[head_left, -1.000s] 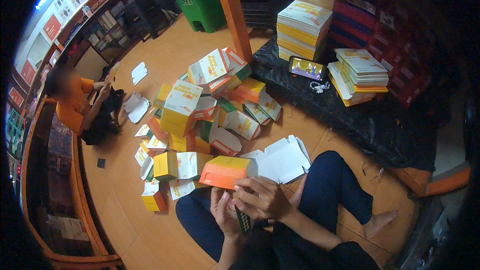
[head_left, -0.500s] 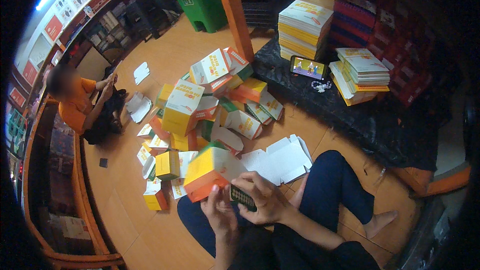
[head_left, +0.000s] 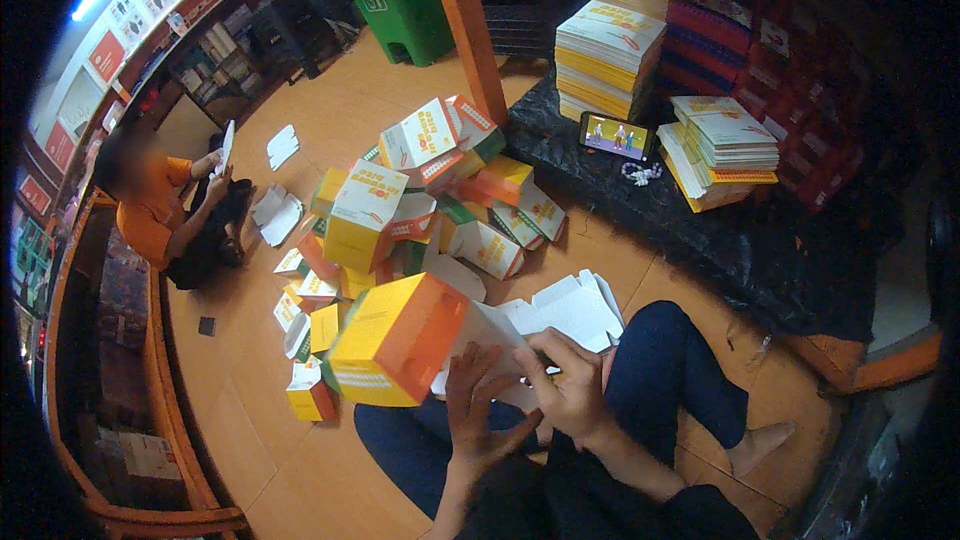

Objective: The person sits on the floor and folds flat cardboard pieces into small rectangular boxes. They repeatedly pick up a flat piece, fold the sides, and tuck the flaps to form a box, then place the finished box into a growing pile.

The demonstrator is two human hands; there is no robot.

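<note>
A yellow, orange and white folding carton (head_left: 405,335) is tilted above my lap, partly formed, its white inner side toward me. My left hand (head_left: 478,405) lies with outstretched fingers against the white panel, its thumb spread away to the right. Bent fingers of my right hand (head_left: 568,380) pinch the right-hand edge of the same carton. Just beyond my right hand, flat white carton blanks (head_left: 565,312) rest on the floor near my right knee. Beyond the carton spreads a heap of formed boxes (head_left: 368,202) in white, yellow, orange and green.
A co-worker in orange (head_left: 155,210) sits at left holding a white sheet (head_left: 228,148), near more flat blanks (head_left: 277,215). At right, a black-covered platform (head_left: 710,230) bears stacks of flat cartons (head_left: 612,40), a phone (head_left: 614,136) and a beaded band (head_left: 642,173). A wooden post (head_left: 466,25) stands beside a green bin (head_left: 402,5).
The carton has swung left and turned, bringing its white inner side toward me. My left fingers have spread, and my right hand has shifted right. The co-worker now raises a white sheet.
</note>
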